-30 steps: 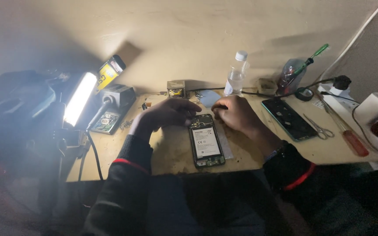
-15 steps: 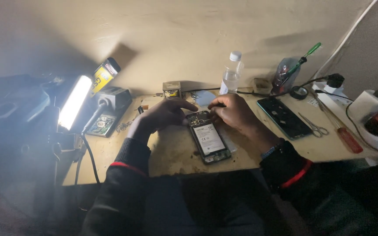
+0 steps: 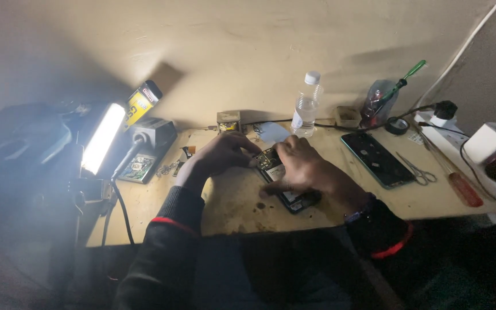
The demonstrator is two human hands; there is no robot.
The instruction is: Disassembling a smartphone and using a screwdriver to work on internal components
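Head view: opened phone (image 3: 275,170) lies near the middle of the wooden bench (image 3: 225,206). Right hand (image 3: 301,167) rests flat across it, fingers pressed down. Left hand (image 3: 222,154) touches its upper corner, fingertips bunched together; whether they pinch anything cannot be told. Second phone (image 3: 377,159) lies well apart, beside scissors (image 3: 417,170)

Both forearms reach forward in dark sleeves with red cuff bands, converging toward the middle. The left hand (image 3: 219,156) lies palm down, wrist low, fingers curled and pinched together at the tips. The right hand (image 3: 301,167) sits just beside it, palm down, fingers spread and pressed flat, its wrist angled outward to the right.
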